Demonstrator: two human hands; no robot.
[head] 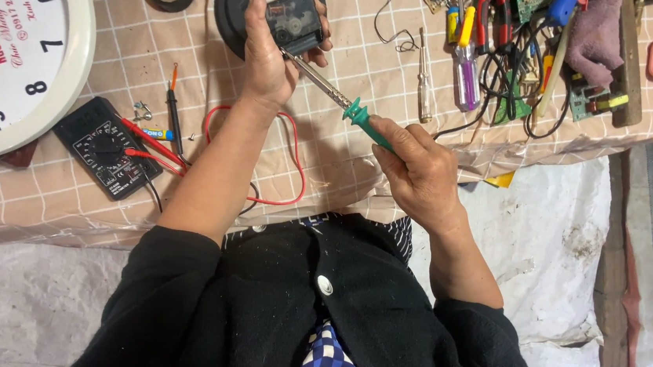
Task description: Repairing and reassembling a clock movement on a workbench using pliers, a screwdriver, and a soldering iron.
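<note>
Over a checked tablecloth [399,72] strewn with tools, left hand [268,60] grasping clock movement [295,22], right hand [420,170] clenched on soldering iron [334,94].

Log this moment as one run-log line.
left hand: holds black clock movement | right hand: holds green-handled soldering iron, tip at movement | multimeter: on table

The scene is lit evenly by soft, diffuse light, fairly bright, with no single source to be made out. Only faint, short shadows are cast under the left hand [271,53] and the right hand [418,168]. Mild glare is seen on the white rim of the wall clock [79,44] and on the pale sheeting [550,234] at the lower right. Focus is held sharp across the checked tablecloth [119,31]. Slight wide-angle bending is noticed towards the edges, and the black cardigan [291,314] is rendered as a dark mass with little detail.
</note>
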